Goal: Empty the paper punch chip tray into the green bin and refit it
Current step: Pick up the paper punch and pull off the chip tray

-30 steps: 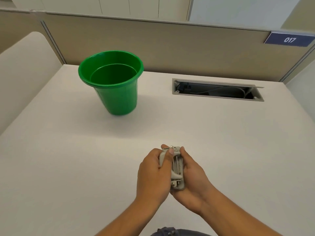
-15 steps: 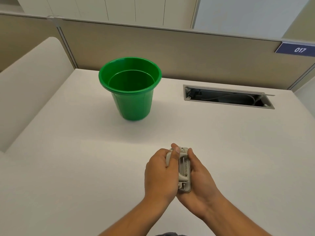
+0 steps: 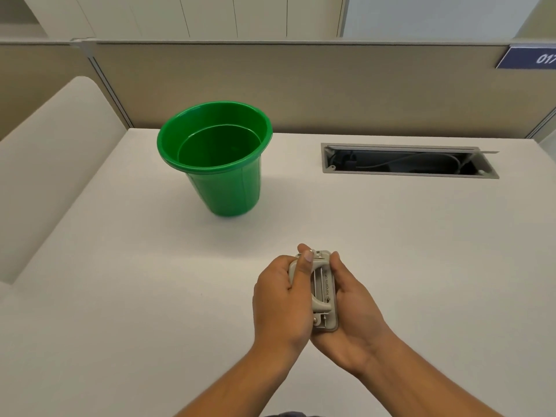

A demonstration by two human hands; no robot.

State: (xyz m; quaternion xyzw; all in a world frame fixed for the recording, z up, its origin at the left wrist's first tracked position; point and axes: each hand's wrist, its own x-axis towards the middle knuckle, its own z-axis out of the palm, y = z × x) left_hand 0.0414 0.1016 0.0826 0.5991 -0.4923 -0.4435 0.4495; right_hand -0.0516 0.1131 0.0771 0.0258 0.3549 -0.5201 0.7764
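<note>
A blue sign (image 3: 531, 57) on the partition reads "017"; the punch's (image 3: 325, 291) print is illegible.

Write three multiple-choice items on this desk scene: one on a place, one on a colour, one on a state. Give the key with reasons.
1. Where does the green bin stand relative to the paper punch?
A. Farther back and to the left
B. Right beside it on the right
C. Under the desk

2. What colour is the paper punch?
A. Red
B. Grey
C. Black

3. How is the paper punch held?
A. Lying untouched on the desk
B. In the left hand only
C. Between both hands, left hand and right hand

Key: 1 A, the bin is up-left near the partition; 2 B, its body shows pale grey; 3 C, fingers of both hands wrap it.
</note>
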